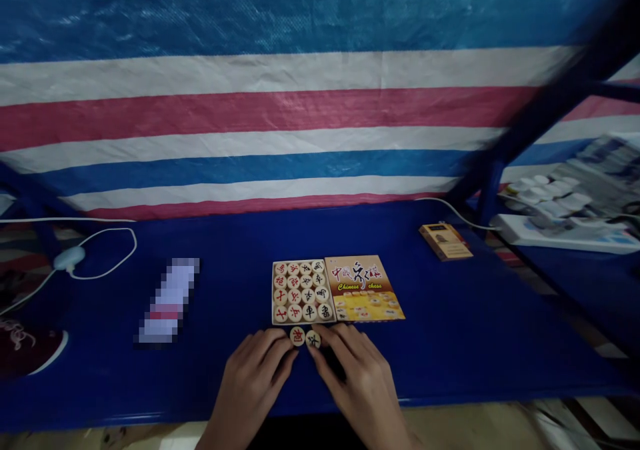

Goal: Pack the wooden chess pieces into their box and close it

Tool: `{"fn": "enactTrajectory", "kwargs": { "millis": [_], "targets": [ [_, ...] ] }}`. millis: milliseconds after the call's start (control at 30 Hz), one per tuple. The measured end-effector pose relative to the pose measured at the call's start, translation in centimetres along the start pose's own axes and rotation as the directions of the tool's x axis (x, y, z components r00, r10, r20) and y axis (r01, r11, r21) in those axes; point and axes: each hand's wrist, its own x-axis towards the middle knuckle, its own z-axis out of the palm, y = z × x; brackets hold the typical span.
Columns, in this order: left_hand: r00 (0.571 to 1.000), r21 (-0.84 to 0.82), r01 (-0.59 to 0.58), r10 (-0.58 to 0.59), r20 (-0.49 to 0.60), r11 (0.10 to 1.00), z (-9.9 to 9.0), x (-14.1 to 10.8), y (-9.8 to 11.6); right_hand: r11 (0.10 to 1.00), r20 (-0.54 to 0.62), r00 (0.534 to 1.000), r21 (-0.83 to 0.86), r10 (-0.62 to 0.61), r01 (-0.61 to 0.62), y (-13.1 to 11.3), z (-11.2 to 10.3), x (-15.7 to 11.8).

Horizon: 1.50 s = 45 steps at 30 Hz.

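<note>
An open box (273, 303) of round Chinese chess pieces sits on the blue table, with red characters in its left columns and black ones in its right columns. Its printed lid (367, 288) lies against its right side. Just in front of the box, a red-marked piece (297, 336) and a black-marked piece (313, 339) stand side by side. My left hand (257, 370) pinches the red-marked piece from the left. From the right, my right hand (355, 367) has its thumb and forefinger closed on the black-marked piece.
A blurred-out, phone-like object (170, 300) lies at the left, near a white cable with a pale plug (69, 258) and a dark red shoe (30, 349). A small yellow-brown box (446, 241) and a power strip (565, 232) are at the right.
</note>
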Motion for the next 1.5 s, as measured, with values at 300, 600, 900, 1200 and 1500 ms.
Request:
{"fn": "enactTrajectory", "kwargs": {
  "millis": [300,600,900,1200,1500],
  "targets": [
    [0.999,0.012,-0.015,0.015,-0.044,1.000,0.1,-0.1,0.1,1.000,-0.033,0.999,0.014,0.027,-0.027,0.2,0.4,-0.4],
    [0.935,-0.109,0.239,-0.259,-0.242,0.965,0.4,1.0,-0.5,0.998,-0.144,0.989,0.050,0.035,-0.029,0.1,-0.3,1.9],
    [0.951,0.108,0.218,-0.186,-0.247,0.970,2.0,2.9,-0.7,0.997,-0.139,0.988,-0.021,0.074,-0.077,0.3,0.8,3.8],
    [0.955,0.093,0.173,-0.144,-0.258,0.981,-1.1,0.1,-0.7,0.993,-0.157,0.987,0.109,-0.027,0.044,1.6,-1.0,0.5],
    [0.962,0.097,0.249,-0.235,-0.136,0.964,0.5,-2.8,-0.5,1.000,-0.083,0.997,0.002,0.001,-0.001,2.4,-0.8,-2.9]
  ]
}}
